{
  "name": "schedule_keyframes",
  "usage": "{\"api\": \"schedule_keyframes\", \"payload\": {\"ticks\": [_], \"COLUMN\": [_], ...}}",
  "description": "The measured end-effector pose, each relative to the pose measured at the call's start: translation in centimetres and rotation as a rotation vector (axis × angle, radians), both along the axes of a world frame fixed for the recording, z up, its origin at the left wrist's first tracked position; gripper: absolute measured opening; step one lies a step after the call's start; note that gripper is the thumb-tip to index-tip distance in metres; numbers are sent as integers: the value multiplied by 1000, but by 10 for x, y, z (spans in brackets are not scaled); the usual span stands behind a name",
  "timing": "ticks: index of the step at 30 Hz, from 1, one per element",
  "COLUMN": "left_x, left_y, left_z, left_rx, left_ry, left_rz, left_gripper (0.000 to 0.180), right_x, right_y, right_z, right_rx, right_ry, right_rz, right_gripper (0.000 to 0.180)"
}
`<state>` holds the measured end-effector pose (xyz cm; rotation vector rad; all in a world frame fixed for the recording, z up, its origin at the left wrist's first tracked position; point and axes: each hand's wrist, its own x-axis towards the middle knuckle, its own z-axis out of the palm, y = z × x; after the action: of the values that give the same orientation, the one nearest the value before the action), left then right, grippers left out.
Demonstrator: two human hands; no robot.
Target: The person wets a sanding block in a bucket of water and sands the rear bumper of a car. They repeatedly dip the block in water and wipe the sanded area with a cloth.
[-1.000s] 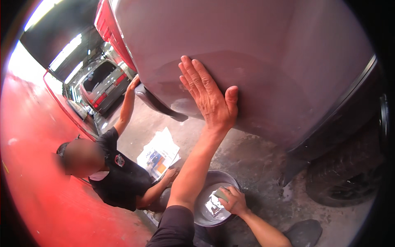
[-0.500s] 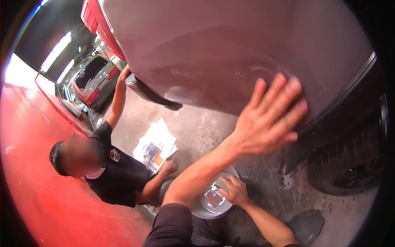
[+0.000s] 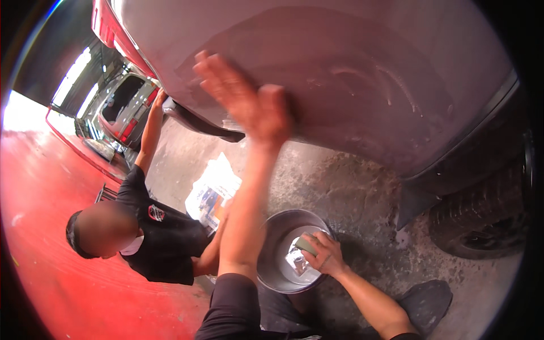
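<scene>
My left hand [image 3: 246, 105] lies flat against the wet, dull purple-brown car body panel [image 3: 340, 45], its fingers stretched out and blurred by motion. Streaks of water run on the panel to the right of it. Lower down, my right hand [image 3: 326, 253] grips a small olive-grey block [image 3: 306, 245], probably a sanding block. It holds the block over a round grey bucket [image 3: 266, 226] with light-reflecting water in it.
A co-worker in a black shirt [image 3: 170, 243] crouches at left, one hand by the bumper end [image 3: 198, 126]. Newspaper sheets [image 3: 212, 192] lie near them. Red bodywork [image 3: 56, 226] fills the left side. A wheel [image 3: 481, 221] stands at right, and another car [image 3: 122, 107] is parked behind.
My left hand has swept leftward across the panel. My right hand stays over the bucket with the block. My view has shifted slightly.
</scene>
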<state>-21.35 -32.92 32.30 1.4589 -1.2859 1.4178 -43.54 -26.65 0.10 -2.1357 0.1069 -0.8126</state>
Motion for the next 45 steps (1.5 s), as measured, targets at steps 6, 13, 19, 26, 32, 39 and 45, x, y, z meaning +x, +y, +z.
{"api": "schedule_keyframes", "payload": {"ticks": [6, 13, 19, 26, 32, 39, 45], "left_x": [-73, -134, -117, -104, -99, -81, -76], "left_y": [-48, 1, 89, 148, 167, 169, 166], "left_z": [-30, -109, -171, -221, -243, -266, -280], "left_rx": [71, 493, 445, 471, 534, 508, 493], "left_ry": [-29, 14, 528, 758, 755, 791, 838], "left_rz": [-136, -635, -503, -345, -304, -276, -246], "left_gripper": [105, 67, 47, 31, 30, 27, 28], "right_x": [6, 27, 13, 0, -2, -3, -4], "right_y": [-4, 4, 4, 5, 7, 11, 8], "right_z": [1, -32, -34, -17, -8, -7, -10], "right_rx": [-23, 14, 19, -95, -157, -118, -150], "right_ry": [58, -96, 112, 114, 126, 236, 247], "right_rz": [11, 15, 37, 22, -21, 4, 2], "right_gripper": [53, 30, 25, 37, 34, 36, 38]}}
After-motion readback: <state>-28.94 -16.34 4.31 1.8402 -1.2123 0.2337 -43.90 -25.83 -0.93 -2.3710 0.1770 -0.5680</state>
